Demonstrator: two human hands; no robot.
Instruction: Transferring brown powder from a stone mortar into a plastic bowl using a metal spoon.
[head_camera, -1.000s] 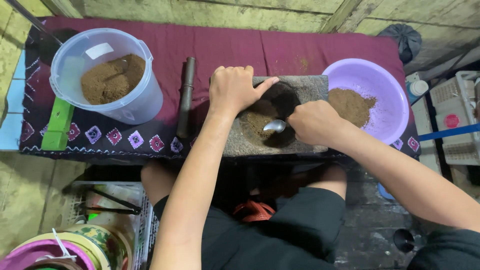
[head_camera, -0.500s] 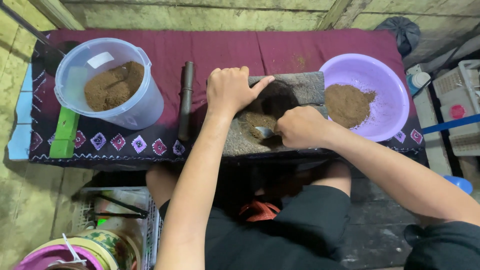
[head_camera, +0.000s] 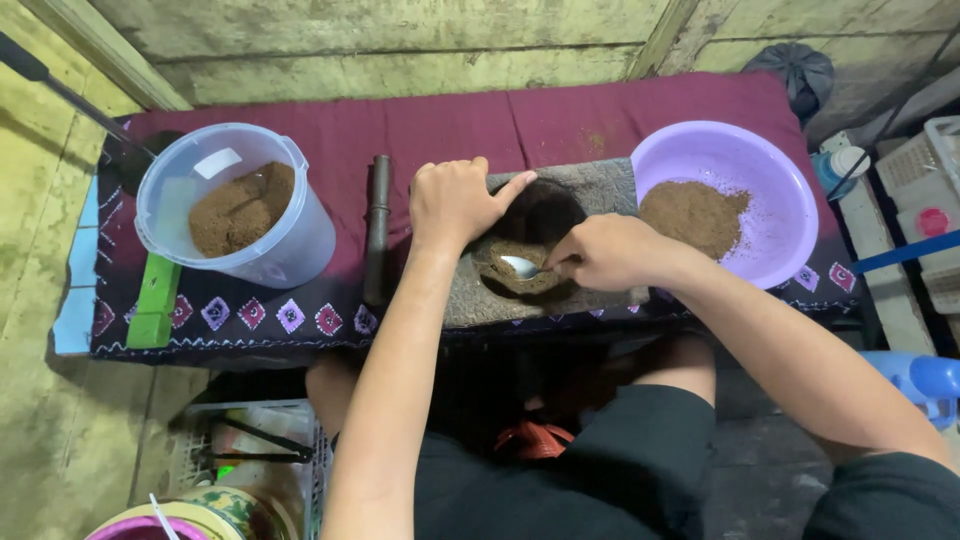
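A grey stone mortar block (head_camera: 470, 300) lies on a dark red cloth (head_camera: 450, 125), with brown powder (head_camera: 525, 272) in its round hollow. My left hand (head_camera: 452, 203) rests flat on the block's left top edge, thumb stretched along the hollow's rim. My right hand (head_camera: 605, 253) grips a metal spoon (head_camera: 522, 266), whose bowl sits in the powder inside the hollow. A dark pestle (head_camera: 377, 228) lies on the cloth just left of the block.
A clear plastic bucket (head_camera: 290, 255) with brown powder stands at the left, a green block (head_camera: 155, 300) beside it. A purple basin (head_camera: 770, 195) with brown powder sits at the right. Baskets and bottles crowd the right edge; bowls lie at bottom left.
My right hand has moved the spoon from the hollow's right side toward its lower left, into the powder. The left hand stays on the block.
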